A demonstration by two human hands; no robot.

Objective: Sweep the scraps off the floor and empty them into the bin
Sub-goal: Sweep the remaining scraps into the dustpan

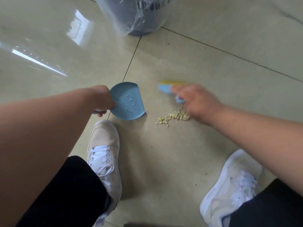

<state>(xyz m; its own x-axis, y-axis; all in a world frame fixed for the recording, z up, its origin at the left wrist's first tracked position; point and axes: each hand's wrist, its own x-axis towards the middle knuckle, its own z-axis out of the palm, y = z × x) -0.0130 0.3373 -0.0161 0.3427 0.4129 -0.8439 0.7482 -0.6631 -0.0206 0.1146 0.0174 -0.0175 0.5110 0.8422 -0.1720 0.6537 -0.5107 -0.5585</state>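
Observation:
A small pile of pale yellow scraps (173, 117) lies on the tiled floor. My left hand (105, 99) grips the handle of a light blue dustpan (127, 102), which rests on the floor left of the scraps with its open edge facing them. My right hand (195, 102) is blurred and holds a small blue brush with yellow bristles (165, 86) just above and behind the pile. The bin (139, 15), blue and lined with a clear plastic bag, stands at the top of the view.
My two white and beige shoes (105, 154) (229, 185) stand on the glossy beige tiles (164, 161) below the dustpan and the scraps. Dark grout lines cross the floor. A few dark specks lie scattered on the tiles.

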